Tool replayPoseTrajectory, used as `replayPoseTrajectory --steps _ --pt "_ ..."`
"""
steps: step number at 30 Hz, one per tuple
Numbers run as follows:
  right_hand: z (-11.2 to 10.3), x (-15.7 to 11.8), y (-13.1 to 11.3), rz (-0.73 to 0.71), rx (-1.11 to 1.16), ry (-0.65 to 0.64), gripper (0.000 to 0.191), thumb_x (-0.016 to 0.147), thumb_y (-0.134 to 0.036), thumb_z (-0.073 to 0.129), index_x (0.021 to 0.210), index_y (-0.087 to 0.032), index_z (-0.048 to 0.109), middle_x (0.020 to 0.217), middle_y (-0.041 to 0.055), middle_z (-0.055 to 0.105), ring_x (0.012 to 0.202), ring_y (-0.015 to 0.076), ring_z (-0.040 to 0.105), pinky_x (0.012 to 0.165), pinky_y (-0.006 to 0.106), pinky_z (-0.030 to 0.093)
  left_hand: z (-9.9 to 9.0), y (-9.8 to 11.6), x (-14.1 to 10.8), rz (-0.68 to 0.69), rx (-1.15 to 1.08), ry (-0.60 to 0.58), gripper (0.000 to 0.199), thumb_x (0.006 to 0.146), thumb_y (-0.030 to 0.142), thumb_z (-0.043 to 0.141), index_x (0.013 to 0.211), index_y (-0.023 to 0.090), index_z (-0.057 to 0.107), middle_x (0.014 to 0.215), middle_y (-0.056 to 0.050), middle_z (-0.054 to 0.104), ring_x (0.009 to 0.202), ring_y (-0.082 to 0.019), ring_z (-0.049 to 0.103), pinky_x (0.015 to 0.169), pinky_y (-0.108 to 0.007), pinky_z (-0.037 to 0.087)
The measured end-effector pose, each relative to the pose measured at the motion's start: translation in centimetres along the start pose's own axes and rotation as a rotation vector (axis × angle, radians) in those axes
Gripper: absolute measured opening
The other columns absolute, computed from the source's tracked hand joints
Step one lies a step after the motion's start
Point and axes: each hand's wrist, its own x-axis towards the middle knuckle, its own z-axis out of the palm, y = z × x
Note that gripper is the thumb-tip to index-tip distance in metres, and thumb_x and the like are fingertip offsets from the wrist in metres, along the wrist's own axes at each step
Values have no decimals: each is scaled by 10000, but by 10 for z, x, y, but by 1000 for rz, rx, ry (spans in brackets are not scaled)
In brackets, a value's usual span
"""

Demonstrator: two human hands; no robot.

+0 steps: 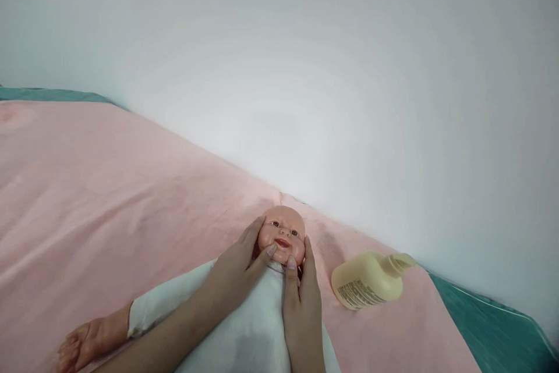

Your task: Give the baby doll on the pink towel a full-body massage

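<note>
A baby doll (283, 221) with a bald head and white cloth clothing lies face up on a pink sheet. My left hand (242, 265) cups the left side of its head, the thumb resting on the cheek near the mouth. On the opposite side my right hand (303, 297) holds the head too, its thumb at the chin and its fingers along the cheek. The tips of several fingers are hidden beside and behind the head. One doll hand (94, 338) sticks out of a sleeve at the lower left.
A pale yellow pump bottle (364, 280) with printed text stands to the right of the doll. The pink sheet (109, 187) lies over a green surface (484, 320) that shows at the right and far left edges. Behind it rises a plain white wall (279, 70).
</note>
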Motion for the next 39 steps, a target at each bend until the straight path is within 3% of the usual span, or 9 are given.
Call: replayPoseTrajectory --steps 11,18,24,39 --pt "1 1 4 -49 12 10 653 911 -618 348 1466 -281 281 1524 1 294 1401 228 272 1101 386 326 1 -2 1 11 19 22 585 950 494 310 1472 231 275 1508 -53 347 1353 -247 376 1107 -418 329" --pt "1 -5 -14 17 88 37 693 869 -588 465 1456 -256 309 1491 37 361 1357 253 361 1031 382 410 1 -5 1 18 -8 20 633 912 489 427 1476 253 266 1502 -54 359 1335 -271 403 1072 -430 373" --pt "2 -5 -14 27 107 35 672 870 -535 490 1452 -248 316 1471 49 394 1326 248 410 1026 379 415 -1 1 0 -21 -24 -13 674 880 465 491 1474 241 262 1498 -56 365 1330 -265 410 1062 -408 387" --pt "1 1 4 -43 1 5 660 919 -616 310 1474 -262 266 1529 11 283 1401 223 271 1110 386 307 1 -1 -1 11 15 11 576 951 469 323 1471 229 268 1513 -51 338 1357 -235 369 1107 -403 328"
